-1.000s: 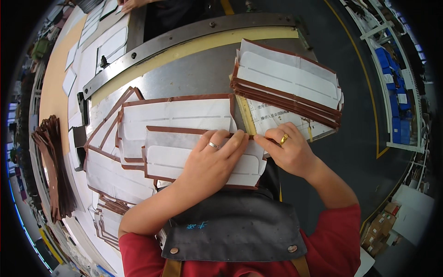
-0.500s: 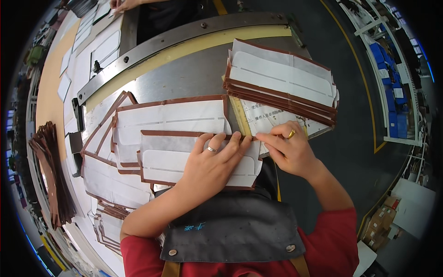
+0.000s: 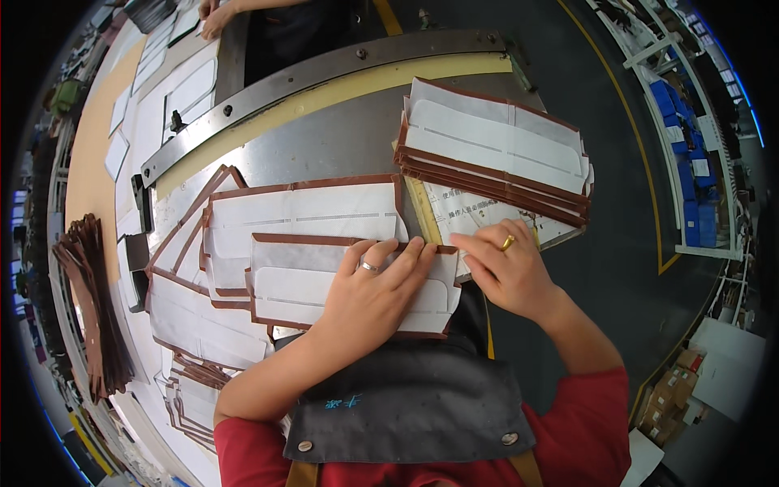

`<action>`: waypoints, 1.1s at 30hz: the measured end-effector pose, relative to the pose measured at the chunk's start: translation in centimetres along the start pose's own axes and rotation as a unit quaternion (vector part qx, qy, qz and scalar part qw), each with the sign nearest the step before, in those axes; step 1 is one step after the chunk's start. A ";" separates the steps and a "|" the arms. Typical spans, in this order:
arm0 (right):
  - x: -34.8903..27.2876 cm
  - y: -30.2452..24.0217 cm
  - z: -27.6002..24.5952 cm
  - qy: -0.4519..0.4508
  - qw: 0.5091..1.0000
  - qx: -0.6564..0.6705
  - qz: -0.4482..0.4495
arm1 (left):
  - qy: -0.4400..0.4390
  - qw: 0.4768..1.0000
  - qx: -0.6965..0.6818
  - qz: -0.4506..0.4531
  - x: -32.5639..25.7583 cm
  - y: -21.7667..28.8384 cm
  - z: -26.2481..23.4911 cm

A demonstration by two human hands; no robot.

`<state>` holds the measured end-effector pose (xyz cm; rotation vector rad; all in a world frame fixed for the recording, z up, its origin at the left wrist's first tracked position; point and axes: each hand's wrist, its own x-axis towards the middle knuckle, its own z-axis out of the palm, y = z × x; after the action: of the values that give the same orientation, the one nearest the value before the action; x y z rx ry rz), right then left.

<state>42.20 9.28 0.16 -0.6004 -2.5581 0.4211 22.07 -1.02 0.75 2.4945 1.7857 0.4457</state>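
Observation:
My left hand, with a ring on it, lies with fingers stretched over a white panel edged in brown, pressing near its upper right. My right hand, wearing a gold-coloured ring, is at that panel's upper right corner. Its fingers are bent and its thumb and forefinger come close together; whether anything small is between them cannot be made out. Beneath and to the left overlap more brown-edged white panels. A neat stack of similar panels sits at the far right of the metal table.
A long metal bar crosses the far side of the metal table. Brown strips hang in a bundle at the left. Another person's hand is at the top left. Shelving with blue bins stands at the right.
The right fingertips have drawn slightly away from the panel's corner. My left hand stays on the panel, and the whole view has shifted a little.

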 end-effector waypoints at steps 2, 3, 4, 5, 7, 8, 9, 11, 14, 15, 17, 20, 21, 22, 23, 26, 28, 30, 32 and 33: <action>0.1 -0.1 -0.2 -0.037 0.997 -0.055 -0.041 | 0.000 1.000 -0.004 0.000 -0.2 0.1 0.0; 0.1 -0.1 -0.4 -0.055 0.993 -0.083 -0.062 | -0.002 1.000 0.002 0.002 -0.1 0.0 -0.2; 0.1 -0.1 -0.5 -0.055 0.992 -0.090 -0.068 | -0.004 1.000 0.008 0.004 -0.1 0.0 -0.3; 0.0 -0.2 -0.6 -0.056 0.991 -0.097 -0.073 | -0.003 1.000 0.002 0.003 -0.2 0.1 -0.3; -0.1 0.0 -1.0 -0.059 0.990 -0.106 -0.078 | 0.003 1.000 -0.006 -0.002 -0.4 0.2 -0.3; -0.3 0.1 -1.2 -0.062 0.989 -0.107 -0.075 | 0.012 0.999 -0.033 -0.006 -0.6 0.1 -0.2; -0.3 0.1 -1.3 -0.065 0.989 -0.107 -0.073 | 0.021 0.998 -0.059 -0.011 -0.9 0.0 -0.1; 0.2 -0.2 -1.4 -0.043 0.994 -0.086 -0.051 | 0.035 0.993 -0.111 -0.023 -1.6 -0.4 -0.3; 1.5 -1.4 -0.6 -0.003 0.999 -0.033 -0.035 | 0.050 0.987 -0.143 -0.044 -2.8 -1.4 -0.9; 2.1 -2.1 0.0 0.010 0.999 -0.010 -0.035 | 0.056 0.990 -0.120 -0.057 -3.1 -1.5 -1.1; 3.2 -3.1 1.4 -0.028 0.997 -0.012 -0.065 | 0.067 0.992 -0.074 -0.079 -3.5 -1.7 -1.4; 3.6 -3.8 2.9 -0.071 0.988 -0.077 -0.113 | 0.048 0.996 -0.013 -0.080 -3.6 -1.7 -1.1; 3.4 -3.8 2.5 -0.081 0.985 -0.091 -0.120 | 0.047 0.996 -0.001 -0.082 -3.7 -1.6 -1.1; 3.0 -3.6 1.9 -0.090 0.982 -0.107 -0.127 | 0.042 0.995 0.011 -0.089 -3.7 -1.5 -1.0; 2.7 -3.5 1.3 -0.098 0.979 -0.122 -0.133 | 0.040 0.995 0.015 -0.093 -3.9 -1.5 -1.0; 1.7 -3.2 -0.4 -0.115 0.969 -0.175 -0.127 | 0.044 0.993 0.017 -0.108 -4.1 -0.9 -1.0; 1.2 -3.0 -1.3 -0.120 0.969 -0.190 -0.107 | 0.049 0.993 0.014 -0.111 -3.9 -0.9 -1.2; 0.9 -2.7 -2.0 -0.122 0.972 -0.188 -0.076 | 0.068 0.992 -0.019 -0.104 -3.9 -1.3 -0.8; 1.6 -2.1 -2.6 -0.089 0.983 -0.157 -0.044 | 0.097 0.989 -0.050 -0.100 -4.3 -1.4 -0.7; 1.9 -1.9 -2.7 -0.073 0.987 -0.140 -0.027 | 0.114 0.986 -0.065 -0.099 -4.7 -1.3 -0.5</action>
<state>41.48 9.04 3.90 -0.6147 -2.7920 0.0878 19.34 -4.97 -0.02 2.2271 1.9858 0.8324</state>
